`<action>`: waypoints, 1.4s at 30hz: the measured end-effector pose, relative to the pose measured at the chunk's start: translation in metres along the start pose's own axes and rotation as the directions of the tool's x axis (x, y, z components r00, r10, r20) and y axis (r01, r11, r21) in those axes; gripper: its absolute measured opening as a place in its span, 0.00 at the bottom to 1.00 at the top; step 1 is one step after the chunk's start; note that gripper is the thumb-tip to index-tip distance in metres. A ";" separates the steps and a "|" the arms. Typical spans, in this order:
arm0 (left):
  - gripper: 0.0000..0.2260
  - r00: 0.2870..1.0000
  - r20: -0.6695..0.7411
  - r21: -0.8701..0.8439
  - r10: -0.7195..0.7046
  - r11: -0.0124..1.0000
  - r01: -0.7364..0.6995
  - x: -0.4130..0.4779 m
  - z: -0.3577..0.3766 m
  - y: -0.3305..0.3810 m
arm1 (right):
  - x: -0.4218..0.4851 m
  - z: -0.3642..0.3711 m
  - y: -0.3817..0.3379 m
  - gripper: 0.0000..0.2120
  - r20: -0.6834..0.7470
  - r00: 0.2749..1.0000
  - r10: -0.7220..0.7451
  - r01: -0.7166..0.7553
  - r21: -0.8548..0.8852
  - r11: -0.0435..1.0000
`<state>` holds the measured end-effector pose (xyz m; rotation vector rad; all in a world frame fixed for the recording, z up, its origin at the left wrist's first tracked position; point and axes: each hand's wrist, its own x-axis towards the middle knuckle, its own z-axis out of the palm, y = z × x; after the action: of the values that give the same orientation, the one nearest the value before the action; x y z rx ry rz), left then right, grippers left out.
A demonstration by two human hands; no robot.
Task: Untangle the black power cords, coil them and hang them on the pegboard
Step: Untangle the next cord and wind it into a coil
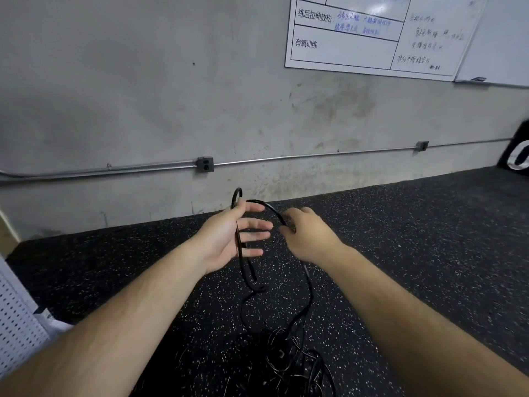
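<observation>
**A:** Head view. What are the hands doing?

**B:** The left hand [232,239] is wide, with its fingers straight and spread. A thin black power cord [269,206] runs down across its palm and loops up just above the thumb side. The right hand [306,236] shows its back, with its fingers curled round the same cord where it arcs between the two hands. There is some blur here.

**A:** Where is the rest of the cord?

**B:** Strands hang from both hands to a tangled heap of black cords [286,359] on the black speckled floor [429,253], low in the centre.

**A:** And the pegboard?

**B:** A white perforated pegboard [17,325] is at the left edge, well apart from the hands.

**A:** What is behind them?

**B:** A grey concrete wall [114,96], a grey metal outlet box [205,164] on a thin metal conduit [315,156], and a white handwritten whiteboard [372,32] at upper right.
</observation>
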<state>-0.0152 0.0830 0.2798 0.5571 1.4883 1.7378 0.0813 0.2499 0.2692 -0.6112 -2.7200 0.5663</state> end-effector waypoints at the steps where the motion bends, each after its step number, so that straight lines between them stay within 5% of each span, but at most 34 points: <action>1: 0.19 0.999 -0.036 0.093 0.027 0.995 -0.024 0.000 0.000 0.001 | -0.001 0.003 -0.002 0.15 -0.021 0.999 -0.032 0.033 0.022 0.999; 6: 0.19 0.997 -0.018 0.415 0.074 0.908 -0.060 0.002 -0.008 0.008 | -0.004 0.006 -0.018 0.25 0.080 0.995 -0.058 0.034 0.274 0.961; 12: 0.18 0.977 -0.031 0.377 0.211 0.907 -0.184 0.001 -0.015 0.010 | -0.003 0.004 -0.034 0.14 0.321 0.947 -0.027 -0.119 0.424 0.898; 15: 0.17 0.961 -0.114 0.334 0.252 0.921 -0.202 0.004 -0.020 0.008 | -0.005 0.005 -0.034 0.14 0.429 0.903 -0.008 -0.275 0.593 0.757; 19: 0.18 0.966 -0.147 0.261 0.212 0.951 -0.169 0.003 -0.017 0.007 | -0.004 0.005 -0.040 0.07 0.251 0.968 0.010 -0.200 0.744 0.637; 21: 0.20 0.974 -0.119 0.241 0.193 0.957 -0.160 0.000 -0.012 0.007 | 0.000 0.006 -0.040 0.10 0.078 0.997 0.011 -0.062 0.688 0.723; 25: 0.32 0.969 -0.111 0.274 0.219 0.944 -0.182 -0.006 -0.007 0.008 | 0.001 0.003 -0.037 0.08 -0.124 0.980 -0.154 0.185 0.295 0.937; 29: 0.36 0.976 -0.072 0.094 0.204 0.976 -0.197 -0.008 -0.011 0.016 | 0.000 0.001 -0.029 0.05 -0.222 0.912 -0.344 0.370 0.086 0.925; 33: 0.47 0.989 -0.048 0.186 0.138 0.974 -0.126 -0.005 -0.015 0.011 | 0.000 0.007 -0.028 0.15 -0.203 0.870 -0.450 0.472 0.077 0.878; 35: 0.40 0.987 -0.058 0.175 0.152 0.974 -0.140 -0.003 -0.014 0.007 | 0.001 0.008 -0.028 0.18 -0.230 0.828 -0.511 0.538 0.070 0.840; 38: 0.15 0.968 -0.143 0.125 0.207 0.974 -0.189 0.001 -0.012 0.007 | 0.003 0.008 -0.032 0.19 -0.279 0.770 -0.573 0.603 0.029 0.797; 42: 0.06 0.914 -0.274 0.189 0.300 0.949 -0.254 0.009 -0.016 0.008 | 0.000 0.007 -0.037 0.19 -0.251 0.795 -0.553 0.590 0.108 0.800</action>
<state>-0.0347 0.0803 0.2823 0.6286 1.8364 2.0108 0.0656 0.2168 0.2793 0.2084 -2.4298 0.5377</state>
